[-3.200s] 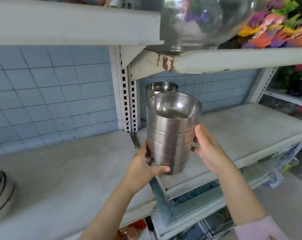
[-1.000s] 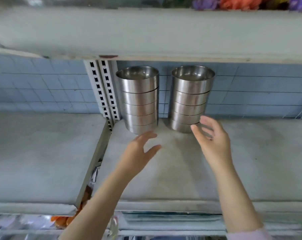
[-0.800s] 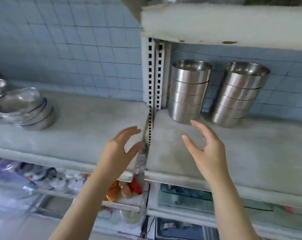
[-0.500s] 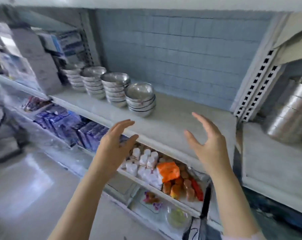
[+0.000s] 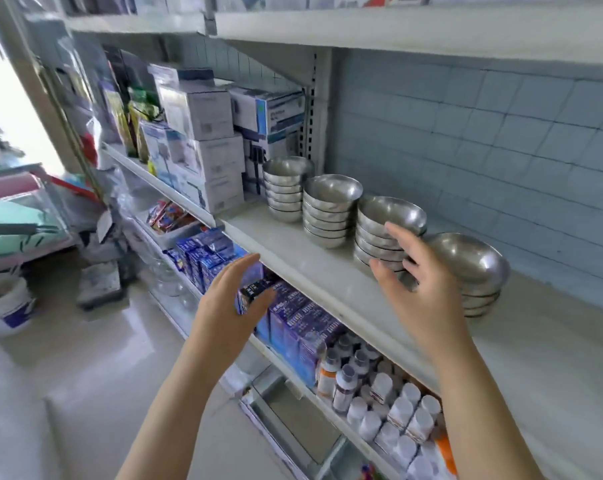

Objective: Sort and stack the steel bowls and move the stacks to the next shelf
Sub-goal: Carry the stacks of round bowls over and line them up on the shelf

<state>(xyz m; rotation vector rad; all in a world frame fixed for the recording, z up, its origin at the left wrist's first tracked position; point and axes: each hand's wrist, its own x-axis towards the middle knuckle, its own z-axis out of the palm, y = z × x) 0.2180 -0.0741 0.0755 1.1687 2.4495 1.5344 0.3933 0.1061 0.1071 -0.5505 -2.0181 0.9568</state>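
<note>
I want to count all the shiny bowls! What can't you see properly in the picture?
Head view:
- Third bowl stack: lower bowls hidden behind the right hand, so no sure count.
- Fourth bowl stack: its left side behind the same hand.
- White boxes: print too blurred to read.
- Bottles: cut off by the bottom edge.

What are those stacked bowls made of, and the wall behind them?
The stacked bowls look like polished steel: silvery, with bright mirror-like glints. The wall behind seems pale blue glazed tile, judging by its grid of joints, though it could be a printed panel.
</note>
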